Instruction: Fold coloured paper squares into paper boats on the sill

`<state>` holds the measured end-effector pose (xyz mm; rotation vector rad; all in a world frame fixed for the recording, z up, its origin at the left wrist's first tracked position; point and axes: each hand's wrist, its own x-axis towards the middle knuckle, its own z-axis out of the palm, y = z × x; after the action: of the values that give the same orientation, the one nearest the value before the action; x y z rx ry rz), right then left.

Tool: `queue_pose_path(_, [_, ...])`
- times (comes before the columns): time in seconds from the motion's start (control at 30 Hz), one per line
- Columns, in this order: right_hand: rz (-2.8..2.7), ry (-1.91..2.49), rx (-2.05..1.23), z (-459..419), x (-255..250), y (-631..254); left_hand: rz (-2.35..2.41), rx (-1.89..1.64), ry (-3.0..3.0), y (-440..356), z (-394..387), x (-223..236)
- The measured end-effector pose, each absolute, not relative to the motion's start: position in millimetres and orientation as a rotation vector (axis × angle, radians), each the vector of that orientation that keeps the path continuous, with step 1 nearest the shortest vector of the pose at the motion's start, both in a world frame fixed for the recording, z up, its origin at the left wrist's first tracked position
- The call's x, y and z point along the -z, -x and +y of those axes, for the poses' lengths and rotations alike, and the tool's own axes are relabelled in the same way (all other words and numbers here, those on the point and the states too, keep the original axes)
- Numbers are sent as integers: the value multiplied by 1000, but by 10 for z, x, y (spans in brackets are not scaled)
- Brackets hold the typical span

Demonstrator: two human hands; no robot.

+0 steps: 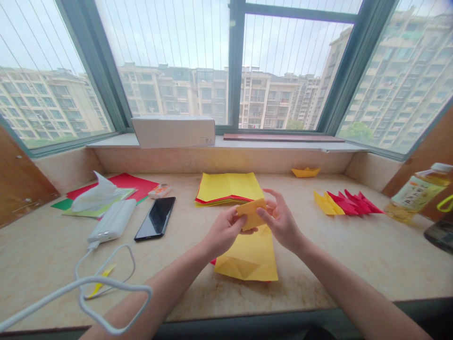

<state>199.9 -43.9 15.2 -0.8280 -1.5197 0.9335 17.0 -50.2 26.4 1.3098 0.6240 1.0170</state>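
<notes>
Between my two hands is a small folded piece of yellow paper (252, 213), held above the counter. My left hand (226, 230) pinches its left side, thumb in front and fingers behind. My right hand (280, 219) grips the right edge with the thumb, its index finger raised and bent. Just below lies a creased yellow sheet (246, 257) with red paper edges peeking out from under it. Behind my hands rests a stack of yellow and red sheets (228, 186), its top sheet yellow with a crease down the middle.
A phone (155, 218), white power bank (112, 219) and looped white cable (116, 282) lie to the left, near coloured paper (132, 182). On the right are folded red and yellow paper pieces (348, 202), a yellow paper boat (306, 172) and a bottle (415, 193). A white box (173, 132) stands on the sill.
</notes>
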Motion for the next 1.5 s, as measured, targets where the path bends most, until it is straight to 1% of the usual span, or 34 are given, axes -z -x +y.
queue_pose_path(0.2, [-1460,861,-1085,-403,-187,-2034,640,-1005,-1282,-156,-508,-307])
queue_pose_path(0.3, [-1368,830,-1112,-384,-183,-2054,642,-1017,-1242,-146,-498,-327])
queue_pose_path(0.4, [-1392,778,-1129,-370,-187,-2081,611,-1038,-1182,-136,-486,-328])
queue_pose_path(0.57, [-1422,719,-1067,-358,-218,-2112,542,-1050,-1120,-115,-501,-357])
queue_pose_path(0.77, [-1510,794,-921,-342,-199,-2137,528,-1034,-1117,-111,-504,-369])
queue_pose_path(0.83, [-1526,809,-965,-346,-189,-2136,612,-1072,-1175,-127,-486,-344])
queue_pose_path(0.93, [-1497,793,-1117,-358,-186,-2110,708,-1121,-1298,-148,-454,-292])
queue_pose_path(1.0, [-1497,815,-1145,-365,-186,-2085,724,-1129,-1365,-151,-440,-263])
queue_pose_path(1.13, [-1612,946,-908,-374,-151,-2058,752,-1078,-1426,-130,-441,-232])
queue_pose_path(1.33, [-1773,976,-593,-406,-93,-2059,895,-845,-1591,-101,-471,-256])
queue_pose_path(1.4, [-1789,994,-578,-419,-112,-2059,903,-864,-1630,-97,-474,-274])
queue_pose_path(1.5, [-1819,1016,-641,-442,-161,-2059,924,-887,-1684,-95,-473,-294])
